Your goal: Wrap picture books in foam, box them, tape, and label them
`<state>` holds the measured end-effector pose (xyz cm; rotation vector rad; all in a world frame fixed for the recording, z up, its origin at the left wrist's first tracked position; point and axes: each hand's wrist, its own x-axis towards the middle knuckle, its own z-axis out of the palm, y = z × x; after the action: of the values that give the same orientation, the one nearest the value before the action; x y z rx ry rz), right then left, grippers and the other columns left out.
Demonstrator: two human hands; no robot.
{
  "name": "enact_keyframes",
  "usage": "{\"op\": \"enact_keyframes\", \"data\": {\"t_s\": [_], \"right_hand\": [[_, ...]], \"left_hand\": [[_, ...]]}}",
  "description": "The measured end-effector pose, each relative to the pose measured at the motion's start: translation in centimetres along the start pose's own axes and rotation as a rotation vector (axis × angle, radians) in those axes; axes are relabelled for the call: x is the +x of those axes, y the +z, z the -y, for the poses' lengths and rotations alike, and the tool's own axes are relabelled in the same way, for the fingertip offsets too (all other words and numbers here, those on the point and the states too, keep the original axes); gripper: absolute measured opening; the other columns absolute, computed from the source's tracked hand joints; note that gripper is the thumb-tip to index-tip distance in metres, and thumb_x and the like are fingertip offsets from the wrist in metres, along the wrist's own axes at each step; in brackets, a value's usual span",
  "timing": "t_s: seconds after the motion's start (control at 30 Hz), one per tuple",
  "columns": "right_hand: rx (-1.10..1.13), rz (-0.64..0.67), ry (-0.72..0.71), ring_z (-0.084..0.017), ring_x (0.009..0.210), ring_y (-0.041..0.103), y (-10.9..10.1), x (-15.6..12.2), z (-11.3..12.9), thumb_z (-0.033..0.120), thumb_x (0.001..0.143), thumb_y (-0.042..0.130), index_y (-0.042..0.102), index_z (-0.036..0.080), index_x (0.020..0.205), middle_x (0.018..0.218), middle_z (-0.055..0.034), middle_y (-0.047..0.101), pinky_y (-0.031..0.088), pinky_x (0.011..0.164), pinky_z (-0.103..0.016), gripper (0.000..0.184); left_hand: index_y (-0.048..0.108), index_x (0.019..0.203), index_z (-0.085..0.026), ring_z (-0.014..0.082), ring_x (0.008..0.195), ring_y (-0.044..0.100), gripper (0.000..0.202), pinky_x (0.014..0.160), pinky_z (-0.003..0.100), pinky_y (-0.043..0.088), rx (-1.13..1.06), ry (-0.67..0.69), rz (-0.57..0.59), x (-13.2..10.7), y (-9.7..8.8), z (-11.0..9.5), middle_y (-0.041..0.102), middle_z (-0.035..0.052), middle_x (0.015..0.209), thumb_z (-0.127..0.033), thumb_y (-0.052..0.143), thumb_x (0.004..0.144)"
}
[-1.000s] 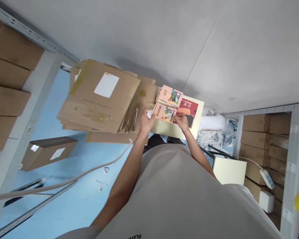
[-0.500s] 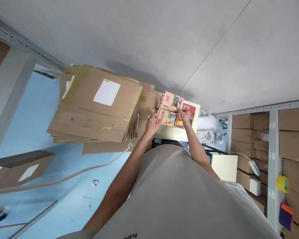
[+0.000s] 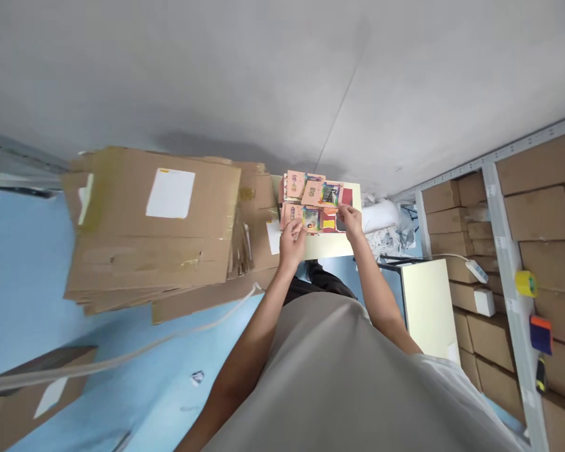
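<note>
Small pink booklets with colourful pictures lie in two piles on a pale tabletop [image 3: 327,249]. My right hand [image 3: 351,223] pinches the lower right corner of one pink booklet [image 3: 312,193], which is tilted and overlaps the back pile [image 3: 294,182]. My left hand [image 3: 292,245] is closed at the near edge of the front pink booklet [image 3: 311,218], thumb and fingers on its left part. Under the booklets, to the right, a red printed sheet or cover [image 3: 347,197] shows in part, largely hidden by the booklets and my right hand.
Flattened cardboard boxes [image 3: 136,263] are stacked high left of the booklets. White wrapping material [image 3: 381,216] sits right of the tabletop. Shelves with brown cartons [image 3: 546,213] stand at right, with yellow tape [image 3: 526,284] on the post. A pale hose [image 3: 169,339] crosses the left side.
The right hand has drawn one booklet off the back pile, slightly right and toward me, so another shows beneath it. The left hand stays at the front pile. The camera view has shifted.
</note>
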<state>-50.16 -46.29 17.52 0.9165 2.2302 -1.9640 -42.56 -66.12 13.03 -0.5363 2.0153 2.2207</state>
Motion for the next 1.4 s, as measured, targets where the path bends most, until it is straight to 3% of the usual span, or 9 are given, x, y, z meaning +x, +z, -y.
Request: {"op": "enact_keyframes", "data": {"t_s": [0.17, 0.37, 0.63, 0.87, 0.97, 1.07, 1.13, 1.27, 1.4], "right_hand": [[0.220, -0.112, -0.011, -0.012, 0.065, 0.055, -6.9, -6.9, -2.8, 0.064, 0.080, 0.088, 0.063, 0.025, 0.077, 0.073, 0.0031, 0.062, 0.045, 0.063, -0.026, 0.047], [0.208, -0.318, -0.051, -0.015, 0.065, 0.056, -17.3, -15.9, -7.0, 0.076, 0.081, 0.082, 0.062, 0.026, 0.076, 0.069, 0.0024, 0.062, 0.050, 0.067, -0.030, 0.054], [0.325, -0.411, -0.016, -0.018, 0.063, 0.062, -32.4, -23.8, -15.4, 0.084, 0.077, 0.085, 0.072, 0.024, 0.079, 0.074, -0.0022, 0.071, 0.051, 0.066, -0.033, 0.062], [0.260, -1.043, 0.070, -0.022, 0.085, 0.072, -49.0, -30.8, -22.3, 0.072, 0.084, 0.083, 0.075, 0.022, 0.118, 0.113, -0.0110, 0.081, 0.061, 0.080, -0.036, 0.062], [0.077, -1.200, 0.012, -0.028, 0.111, 0.075, -52.8, -33.9, -23.0, 0.060, 0.100, 0.070, 0.078, 0.025, 0.119, 0.128, -0.0136, 0.080, 0.063, 0.101, -0.044, 0.041], [-0.008, -1.102, -0.005, -0.033, 0.138, 0.070, -54.7, -35.2, -23.1, 0.053, 0.101, 0.074, 0.082, 0.029, 0.122, 0.139, -0.0130, 0.080, 0.054, 0.126, -0.052, 0.033], [-0.013, -1.031, 0.054, -0.035, 0.146, 0.067, -55.4, -35.3, -23.3, 0.052, 0.095, 0.085, 0.080, 0.029, 0.131, 0.149, -0.0127, 0.078, 0.049, 0.133, -0.055, 0.043], [-0.009, -1.101, 0.131, -0.035, 0.142, 0.072, -56.7, -35.4, -24.4, 0.048, 0.096, 0.081, 0.076, 0.027, 0.142, 0.155, -0.0133, 0.075, 0.055, 0.128, -0.052, 0.051], [0.152, -1.186, 0.141, -0.031, 0.124, 0.082, -58.4, -35.4, -25.9, 0.047, 0.100, 0.070, 0.078, 0.027, 0.128, 0.134, -0.0112, 0.084, 0.066, 0.111, -0.046, 0.035]], "left_hand": [[0.073, 0.125, -0.022, 0.0319, 0.141, 0.074, 0.043, 0.120, 0.046, 0.059, -0.185, -0.150, 0.241, -3.3, 6.4, -0.9, 0.079, 0.0169, 0.145, -0.055, 0.080, 0.098], [0.073, 0.108, -0.022, 0.0291, 0.124, 0.079, 0.050, 0.105, 0.040, 0.063, -0.153, -0.126, 0.471, -9.7, 15.9, -0.4, 0.084, 0.0135, 0.124, -0.066, 0.085, 0.089], [0.078, 0.103, -0.019, 0.0342, 0.112, 0.083, 0.040, 0.095, 0.047, 0.070, -0.073, -0.189, 0.851, -21.6, 32.1, 3.9, 0.087, 0.0131, 0.110, -0.056, 0.082, 0.087], [0.079, 0.107, -0.019, 0.0295, 0.103, 0.084, 0.043, 0.088, 0.041, 0.071, 0.138, -0.223, 1.038, -34.1, 44.5, 10.7, 0.087, 0.0120, 0.111, -0.054, 0.083, 0.084], [0.078, 0.106, -0.018, 0.0300, 0.103, 0.085, 0.040, 0.092, 0.045, 0.072, 0.226, -0.233, 1.120, -38.3, 47.5, 12.4, 0.086, 0.0117, 0.109, -0.050, 0.085, 0.082], [0.077, 0.103, -0.018, 0.0296, 0.100, 0.085, 0.038, 0.093, 0.048, 0.073, 0.287, -0.237, 1.225, -41.6, 49.6, 13.2, 0.085, 0.0097, 0.106, -0.046, 0.087, 0.080], [0.078, 0.103, -0.019, 0.0289, 0.096, 0.085, 0.037, 0.090, 0.047, 0.074, 0.333, -0.221, 1.294, -43.6, 50.6, 13.4, 0.085, 0.0088, 0.105, -0.047, 0.088, 0.081], [0.081, 0.109, -0.019, 0.0288, 0.093, 0.085, 0.038, 0.086, 0.042, 0.072, 0.390, -0.135, 1.438, -47.3, 51.4, 13.3, 0.085, 0.0101, 0.101, -0.048, 0.088, 0.085], [0.082, 0.123, -0.020, 0.0289, 0.112, 0.083, 0.040, 0.104, 0.044, 0.069, 0.355, -0.013, 1.576, -49.0, 51.6, 13.4, 0.084, 0.0147, 0.123, -0.046, 0.080, 0.093]]}}
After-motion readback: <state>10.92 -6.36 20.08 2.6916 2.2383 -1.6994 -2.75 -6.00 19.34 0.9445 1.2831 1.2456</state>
